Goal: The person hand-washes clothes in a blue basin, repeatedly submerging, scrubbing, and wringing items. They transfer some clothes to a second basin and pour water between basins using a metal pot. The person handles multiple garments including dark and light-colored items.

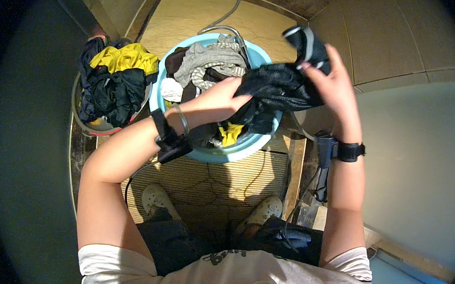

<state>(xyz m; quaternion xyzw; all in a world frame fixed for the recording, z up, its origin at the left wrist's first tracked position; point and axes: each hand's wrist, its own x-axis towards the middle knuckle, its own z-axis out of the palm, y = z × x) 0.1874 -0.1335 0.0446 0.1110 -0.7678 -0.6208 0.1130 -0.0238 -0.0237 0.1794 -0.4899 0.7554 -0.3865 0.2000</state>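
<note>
A dark garment with light trim [283, 84] stretches between my two hands above the right side of a light blue plastic basin [228, 156]. My left hand [227, 95] grips its left part, and my right hand [329, 76] holds the bunched end with the light trim, beyond the basin's right rim. Inside the basin lie a grey garment with striped parts [208, 60], a small white cloth [171, 90], a yellow cloth [231, 133] and dark clothes. Both hands partly hide the basin's contents.
A second basin [76, 108] at the left holds a dark garment [120, 94] and a yellow garment [125, 58]. A metal pipe [230, 29] bends over the blue basin's far rim. Ribbed flooring [210, 180], wooden strips and a tiled wall [385, 43] surround it.
</note>
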